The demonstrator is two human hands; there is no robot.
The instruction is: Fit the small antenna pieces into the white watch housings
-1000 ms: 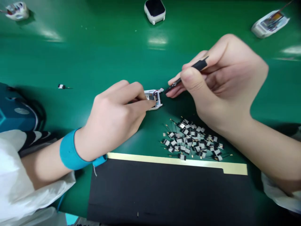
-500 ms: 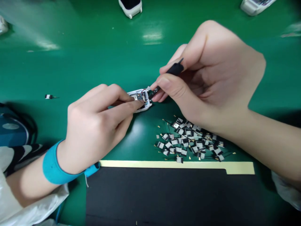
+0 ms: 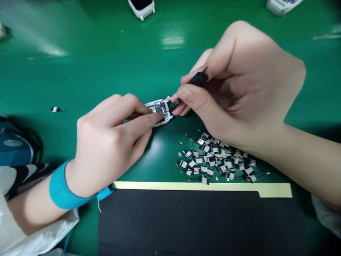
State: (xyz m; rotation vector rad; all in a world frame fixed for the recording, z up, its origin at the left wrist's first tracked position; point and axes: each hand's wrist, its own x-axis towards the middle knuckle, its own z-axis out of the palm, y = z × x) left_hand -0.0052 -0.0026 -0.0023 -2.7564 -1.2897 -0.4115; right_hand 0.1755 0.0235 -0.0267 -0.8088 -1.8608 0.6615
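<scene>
My left hand [image 3: 109,133], with a teal wrist strap [image 3: 62,188], is closed around a white smartwatch case [image 3: 166,122]. Its thumb and fingertips press on the case, covering the left part. A circuit board [image 3: 161,107] and fine wires show inside the case. My right hand [image 3: 229,81] pinches a slim black tool [image 3: 197,79] between thumb and fingers; a thin point sticks out of its upper end. The tool's lower end meets the right end of the case, and the exact contact is hard to make out.
Below my right hand lies a pile of small black-and-white parts with thin cables [image 3: 210,160]. One similar part [image 3: 55,109] sits alone at left. A yellow-edged black mat [image 3: 186,220] spans the front. More white watch cases [image 3: 142,10] lie at the back of the green table [image 3: 106,64].
The view has shifted slightly, so the back watch cases sit a little further left and higher. Both hands keep their grips, and the tool stays at the case's right end.
</scene>
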